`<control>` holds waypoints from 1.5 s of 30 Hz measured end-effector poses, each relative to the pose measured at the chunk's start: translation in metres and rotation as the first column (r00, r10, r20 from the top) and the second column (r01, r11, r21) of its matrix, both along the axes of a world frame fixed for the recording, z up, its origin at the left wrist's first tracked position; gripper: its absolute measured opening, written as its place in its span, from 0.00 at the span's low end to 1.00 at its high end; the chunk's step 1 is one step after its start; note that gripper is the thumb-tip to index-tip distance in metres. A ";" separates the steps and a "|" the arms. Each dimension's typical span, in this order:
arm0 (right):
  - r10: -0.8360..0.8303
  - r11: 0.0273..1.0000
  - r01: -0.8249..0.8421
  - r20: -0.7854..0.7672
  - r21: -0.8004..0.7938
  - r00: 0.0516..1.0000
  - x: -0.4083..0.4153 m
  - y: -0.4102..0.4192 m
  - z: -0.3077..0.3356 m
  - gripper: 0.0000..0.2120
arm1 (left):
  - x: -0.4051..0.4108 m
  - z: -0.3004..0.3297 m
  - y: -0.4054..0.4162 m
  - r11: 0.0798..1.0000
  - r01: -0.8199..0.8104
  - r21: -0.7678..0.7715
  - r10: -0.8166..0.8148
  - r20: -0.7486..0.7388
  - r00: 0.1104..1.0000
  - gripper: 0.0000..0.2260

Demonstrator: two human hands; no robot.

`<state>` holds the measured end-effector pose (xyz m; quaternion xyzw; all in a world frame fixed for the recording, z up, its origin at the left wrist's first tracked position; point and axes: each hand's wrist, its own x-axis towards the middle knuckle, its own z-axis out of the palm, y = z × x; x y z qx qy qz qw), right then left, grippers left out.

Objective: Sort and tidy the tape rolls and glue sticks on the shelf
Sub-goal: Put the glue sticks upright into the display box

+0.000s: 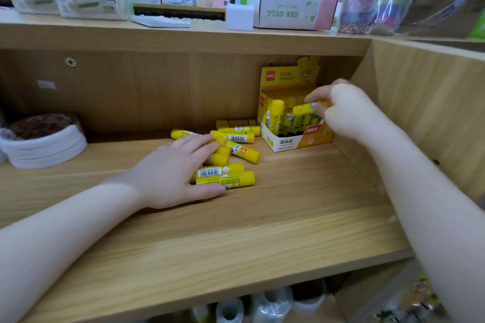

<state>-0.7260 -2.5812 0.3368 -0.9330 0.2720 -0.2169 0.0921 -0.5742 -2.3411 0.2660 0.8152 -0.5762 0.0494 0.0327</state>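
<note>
Right hand [349, 110] pinches a glue stick [304, 109] over the half-filled box [291, 139] at the shelf's [288, 217] back right, left hand [178, 170] lies open on the loose sticks [231, 155] left to box, and the tape rolls [44, 139] sit far left, seemingly unsorted.

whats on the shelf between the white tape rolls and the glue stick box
In the head view, the left hand resting on loose glue sticks; the rest is bare shelf.
</note>
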 end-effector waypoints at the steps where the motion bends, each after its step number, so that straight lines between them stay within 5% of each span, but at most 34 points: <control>1: 0.021 1.000 -0.021 -0.037 0.009 0.999 0.006 0.001 -0.003 0.13 | 0.000 0.000 0.000 1.000 -0.002 0.001 0.002 0.004 1.000 0.53; 8: -0.034 0.983 0.007 0.141 0.186 0.989 0.036 0.006 -0.011 0.21 | 0.000 0.000 0.000 1.000 -0.010 0.016 0.010 0.002 1.000 0.52; 14: 0.116 0.993 -0.116 0.273 -0.018 0.955 0.036 0.006 -0.031 0.12 | 0.000 0.001 0.001 1.000 -0.005 0.030 0.005 0.001 1.000 0.52; 17: 0.161 0.978 -0.128 0.208 -0.162 0.965 0.034 0.006 -0.032 0.14 | 0.000 0.001 0.001 0.999 -0.004 0.037 0.004 -0.008 1.000 0.52; 23: 0.138 0.984 -0.121 0.134 -0.130 0.981 0.030 0.006 -0.021 0.15 | -0.002 0.003 0.001 0.999 -0.003 0.044 0.003 -0.011 1.000 0.53; 27: 0.073 0.955 -0.070 -0.001 -0.287 0.997 0.026 0.013 -0.022 0.19 | -0.003 0.003 0.002 0.998 -0.011 0.057 0.012 -0.006 1.000 0.54; 31: 0.200 0.952 -0.126 0.256 -0.279 0.946 0.015 0.026 -0.036 0.13 | -0.002 0.003 0.002 0.998 -0.012 0.065 0.013 -0.010 1.000 0.54; 34: 0.406 0.912 -0.401 0.054 -0.086 0.912 0.019 0.039 -0.044 0.10 | -0.002 0.002 0.002 0.998 -0.009 0.060 0.010 -0.018 1.000 0.55; 36: 0.384 0.923 -0.382 -0.160 0.043 0.909 0.025 0.047 -0.046 0.14 | -0.003 0.003 0.002 0.998 -0.010 0.061 0.012 -0.021 1.000 0.55; 39: 0.287 0.958 -0.278 -0.267 0.074 0.920 0.032 0.053 -0.048 0.14 | -0.004 0.003 0.003 0.998 -0.015 0.061 0.017 -0.025 1.000 0.55; 42: 0.270 0.960 -0.258 -0.116 0.111 0.956 0.027 0.049 -0.049 0.10 | -0.004 0.002 0.003 0.999 -0.011 0.047 0.012 -0.021 1.000 0.55; 45: 0.162 0.956 -0.227 0.311 0.186 0.936 0.013 0.033 -0.037 0.08 | -0.002 0.000 -0.002 1.000 -0.006 0.028 0.006 -0.009 1.000 0.54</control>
